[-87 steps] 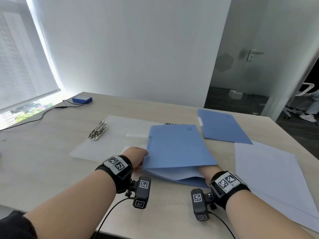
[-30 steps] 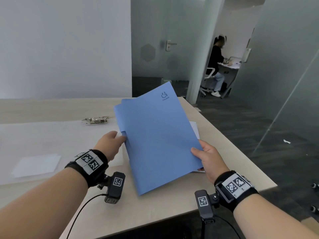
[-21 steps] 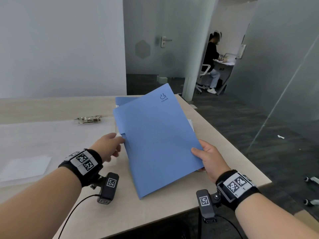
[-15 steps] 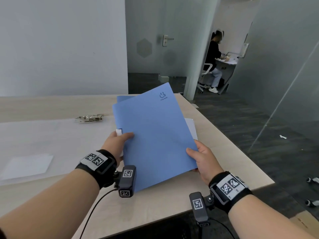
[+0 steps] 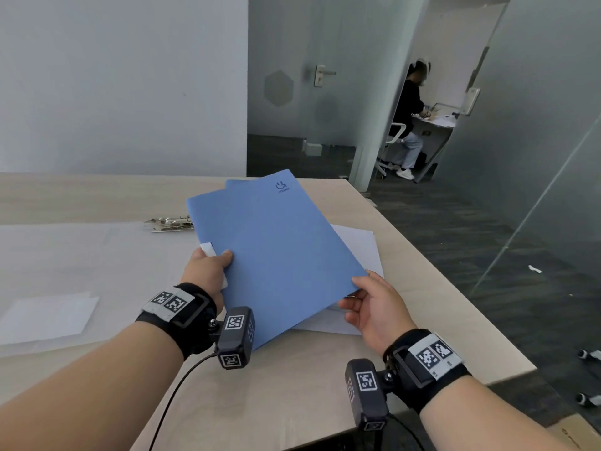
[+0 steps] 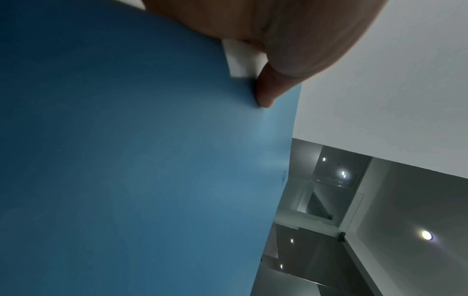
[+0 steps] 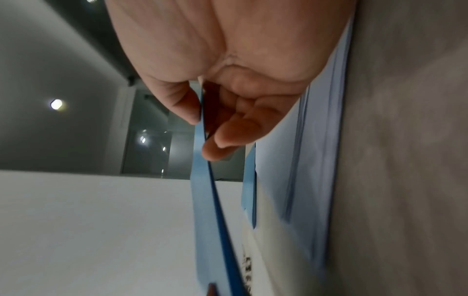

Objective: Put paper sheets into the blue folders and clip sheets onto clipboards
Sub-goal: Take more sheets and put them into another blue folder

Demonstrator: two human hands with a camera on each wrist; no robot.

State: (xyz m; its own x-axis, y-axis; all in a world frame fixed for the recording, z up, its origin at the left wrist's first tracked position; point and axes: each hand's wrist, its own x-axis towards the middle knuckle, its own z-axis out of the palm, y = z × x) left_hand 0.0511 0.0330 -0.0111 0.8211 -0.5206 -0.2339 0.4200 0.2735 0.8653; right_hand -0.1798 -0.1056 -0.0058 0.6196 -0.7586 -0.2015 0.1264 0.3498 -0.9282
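A closed blue folder [image 5: 276,252] is held tilted above the table, logo corner pointing away. My left hand [image 5: 208,266] grips its left edge, thumb on the cover by a white tab [image 5: 208,249]; the left wrist view shows that thumb [image 6: 268,92] pressed on the blue cover [image 6: 139,160]. My right hand [image 5: 370,301] pinches the folder's right near corner, thumb above and fingers beneath; in the right wrist view the thumb [image 7: 182,108] and fingers clamp the blue edge [image 7: 205,180]. A second blue folder [image 5: 234,183] peeks out behind. White sheets [image 5: 361,245] lie under the folder.
A metal clip [image 5: 169,222] of a clear clipboard [image 5: 81,255] lies left of the folder, with a small white sheet [image 5: 48,315] on it. The table's right edge [image 5: 455,288] drops to dark floor. A person sits at a desk far behind the glass wall.
The folder was lifted off the table and carried to the right. In the last second my left hand let go briefly, then took hold of the left edge again by the white tab.
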